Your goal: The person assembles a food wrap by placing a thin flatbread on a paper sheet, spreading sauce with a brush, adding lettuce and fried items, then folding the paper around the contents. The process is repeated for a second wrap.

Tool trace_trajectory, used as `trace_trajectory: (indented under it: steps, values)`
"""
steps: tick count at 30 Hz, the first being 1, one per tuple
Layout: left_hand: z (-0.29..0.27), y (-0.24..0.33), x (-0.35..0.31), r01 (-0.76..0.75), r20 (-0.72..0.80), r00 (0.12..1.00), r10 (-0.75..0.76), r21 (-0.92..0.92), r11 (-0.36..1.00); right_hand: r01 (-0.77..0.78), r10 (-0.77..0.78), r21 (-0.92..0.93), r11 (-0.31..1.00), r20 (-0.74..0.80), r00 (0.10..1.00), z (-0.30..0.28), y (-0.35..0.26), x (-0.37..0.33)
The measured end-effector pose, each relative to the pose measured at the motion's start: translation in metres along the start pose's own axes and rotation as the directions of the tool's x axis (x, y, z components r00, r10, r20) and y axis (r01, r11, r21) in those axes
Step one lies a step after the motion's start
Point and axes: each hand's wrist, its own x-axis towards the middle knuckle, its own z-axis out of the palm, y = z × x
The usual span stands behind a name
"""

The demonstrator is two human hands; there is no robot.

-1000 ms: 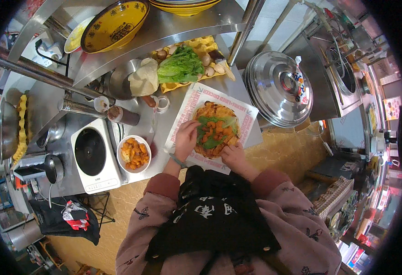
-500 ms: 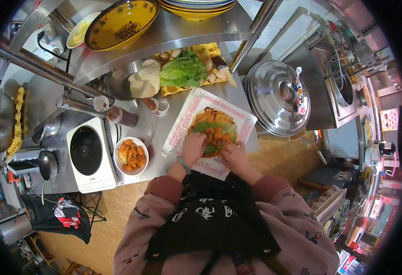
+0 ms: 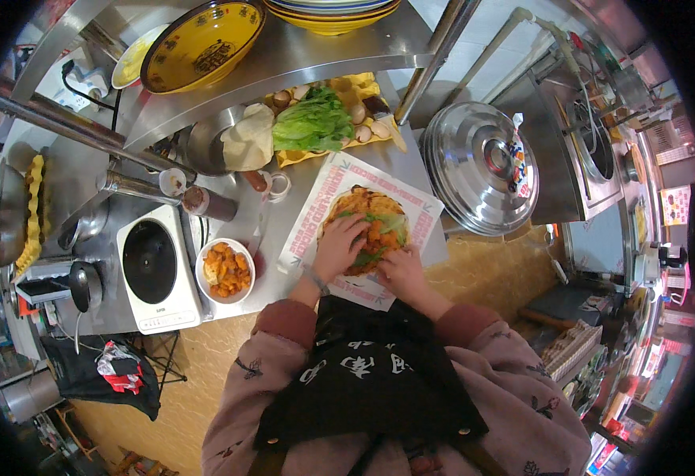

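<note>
Filled flatbread, one, on printed paper, presumably keeping it off the table. Left hand over its left side, right hand at near-right edge, perhaps steadying; both grips unclear.

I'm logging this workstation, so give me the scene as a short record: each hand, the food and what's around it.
Left hand: fingers over the flatbread
Right hand: at the flatbread's near right edge; grip unclear
Filling: greens, orange pieces
Under flatbread: printed paper
To the left: bowl of orange food, then hob
Beyond: lettuce on egg tray
To the right: metal lid
</note>
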Motion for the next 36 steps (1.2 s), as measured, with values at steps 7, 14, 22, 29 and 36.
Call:
trace_trajectory:
  steps: [7,14,22,29,36]
  values:
    - [0.000,-0.018,0.026,0.131,0.310,0.944,-0.112,-0.039,0.991,-0.002,0.002,0.014,1.000,-0.009,1.000,-0.018,0.008,0.022]
    - [-0.010,-0.011,0.018,-0.097,0.247,0.968,0.049,0.188,0.977,-0.056,0.051,0.040,0.998,0.107,0.993,-0.021,0.012,0.027]
    - [-0.006,-0.009,0.022,-0.128,0.434,0.899,0.058,0.134,0.983,-0.027,0.024,0.056,0.998,0.049,0.999,-0.021,0.016,0.024]
    - [0.007,-0.006,0.028,-0.025,0.174,0.983,0.049,-0.141,0.990,-0.050,0.046,0.049,0.998,0.088,0.995,-0.020,0.016,0.025]
    - [0.003,-0.008,0.041,0.099,0.357,0.934,-0.035,-0.162,0.982,-0.041,0.038,0.064,0.997,0.039,0.999,-0.021,0.021,0.030]
